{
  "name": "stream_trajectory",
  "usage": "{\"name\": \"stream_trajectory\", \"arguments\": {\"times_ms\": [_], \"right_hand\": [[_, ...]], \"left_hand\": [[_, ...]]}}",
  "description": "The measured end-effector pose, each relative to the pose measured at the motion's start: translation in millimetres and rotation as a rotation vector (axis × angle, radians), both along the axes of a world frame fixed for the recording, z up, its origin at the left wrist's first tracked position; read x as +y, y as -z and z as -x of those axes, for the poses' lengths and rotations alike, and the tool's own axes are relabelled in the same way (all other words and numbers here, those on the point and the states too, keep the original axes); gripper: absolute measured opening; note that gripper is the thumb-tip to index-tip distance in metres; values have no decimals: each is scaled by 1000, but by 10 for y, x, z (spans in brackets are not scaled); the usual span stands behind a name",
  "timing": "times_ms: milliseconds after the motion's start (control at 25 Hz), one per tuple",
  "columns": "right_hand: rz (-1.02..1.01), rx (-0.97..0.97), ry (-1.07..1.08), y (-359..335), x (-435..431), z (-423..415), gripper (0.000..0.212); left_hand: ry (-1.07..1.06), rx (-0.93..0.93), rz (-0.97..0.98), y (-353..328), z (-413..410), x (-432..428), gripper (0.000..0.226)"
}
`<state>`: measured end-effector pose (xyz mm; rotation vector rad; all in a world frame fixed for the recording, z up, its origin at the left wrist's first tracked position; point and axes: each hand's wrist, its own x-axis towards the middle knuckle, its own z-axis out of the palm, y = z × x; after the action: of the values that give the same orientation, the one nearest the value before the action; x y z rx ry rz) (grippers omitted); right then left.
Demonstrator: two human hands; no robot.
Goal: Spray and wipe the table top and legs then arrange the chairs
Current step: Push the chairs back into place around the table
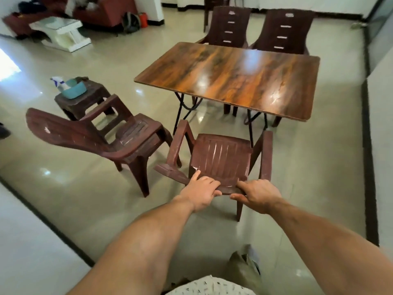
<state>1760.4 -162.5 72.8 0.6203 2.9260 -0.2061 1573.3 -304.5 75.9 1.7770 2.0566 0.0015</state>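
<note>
A glossy wood-grain table (231,77) on black folding legs stands in the middle of the room. Right in front of me is a brown plastic armchair (219,158) facing the table's near side. My left hand (202,193) and my right hand (258,198) both grip the top edge of its backrest. A second brown armchair (95,135) stands to the left, turned sideways. Two more brown chairs (230,25) (286,31) sit at the table's far side. A spray bottle (58,83) lies in a teal basin (73,89) on a low brown stool (85,101).
The floor is shiny beige tile with a dark border strip (370,167) at the right. A white low table (61,33), a red sofa (102,11) and bags stand at the far left. My foot (244,267) shows near the bottom edge.
</note>
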Motion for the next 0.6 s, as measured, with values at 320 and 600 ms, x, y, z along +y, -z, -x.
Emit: {"name": "stream_trajectory", "arguments": {"times_ms": [320,600], "right_hand": [[89,-88,222,-173,-172,-148,61],[73,-51,365,-94,-276,83,68]], "left_hand": [[-112,58,32,74,405,96,65],[-214,-39,-68,57,658,233,53]]}}
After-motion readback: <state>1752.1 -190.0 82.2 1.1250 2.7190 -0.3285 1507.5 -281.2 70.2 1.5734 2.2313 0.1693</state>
